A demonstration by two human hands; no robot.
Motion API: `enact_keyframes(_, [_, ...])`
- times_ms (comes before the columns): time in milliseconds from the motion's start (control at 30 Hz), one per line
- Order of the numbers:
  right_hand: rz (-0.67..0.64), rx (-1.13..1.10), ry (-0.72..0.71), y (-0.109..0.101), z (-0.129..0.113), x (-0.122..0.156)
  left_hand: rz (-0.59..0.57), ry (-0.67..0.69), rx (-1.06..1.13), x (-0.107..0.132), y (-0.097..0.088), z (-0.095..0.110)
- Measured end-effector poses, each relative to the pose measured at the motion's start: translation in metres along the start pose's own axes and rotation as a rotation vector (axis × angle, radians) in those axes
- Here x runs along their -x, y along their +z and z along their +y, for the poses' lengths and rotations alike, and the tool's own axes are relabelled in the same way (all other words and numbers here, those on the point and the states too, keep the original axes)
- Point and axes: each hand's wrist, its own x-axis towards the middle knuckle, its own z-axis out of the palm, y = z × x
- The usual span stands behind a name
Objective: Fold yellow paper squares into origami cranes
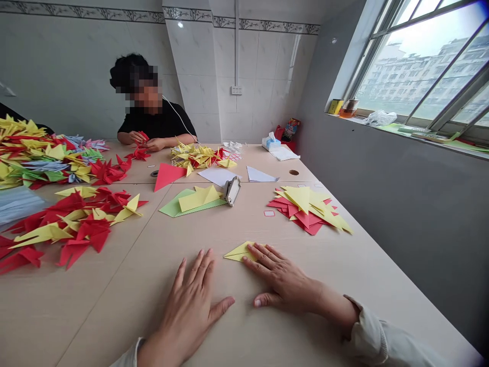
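My right hand (280, 279) lies flat with fingers spread, its fingertips pressing on a folded yellow paper piece (240, 251) on the beige table (153, 285). To its left, my left hand (191, 300) rests palm down on the bare table, fingers stretched out and holding nothing. Both hands sit near the table's front edge.
Red and yellow folded papers (309, 209) are piled to the right, and a larger heap (69, 224) to the left. Green and yellow sheets (193, 201) lie beside a small metal tool (232, 190). A person in black (153, 122) folds red paper across the table. A tissue box (270, 142) stands at the far end.
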Motion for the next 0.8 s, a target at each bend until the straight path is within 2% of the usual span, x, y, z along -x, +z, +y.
enact_keyframes(167, [0.147, 0.012, -0.033, -0.001, 0.009, -0.008, -0.09, 0.116, 0.16, -0.021, -0.004, 0.02])
enact_keyframes(267, [0.272, -0.037, -0.043, -0.003, 0.023, -0.013, -0.147, 0.114, 0.218, -0.044, -0.008, 0.029])
enact_keyframes(433, [0.371, -0.021, -0.084, -0.005, 0.043, -0.015, -0.175, 0.157, 0.256, -0.073, -0.014, 0.025])
enact_keyframes(600, [0.359, 0.04, -0.103, -0.006, 0.041, -0.018, -0.158, 0.161, 0.358, -0.085, -0.007, 0.015])
enact_keyframes(667, [0.357, 0.028, -0.051, -0.007, 0.038, -0.022, -0.16, 0.161, 0.401, -0.087, -0.003, 0.012])
enact_keyframes(800, [0.377, -0.106, 0.155, -0.008, 0.031, -0.029, -0.174, 0.142, 0.459, -0.086, 0.0, 0.008])
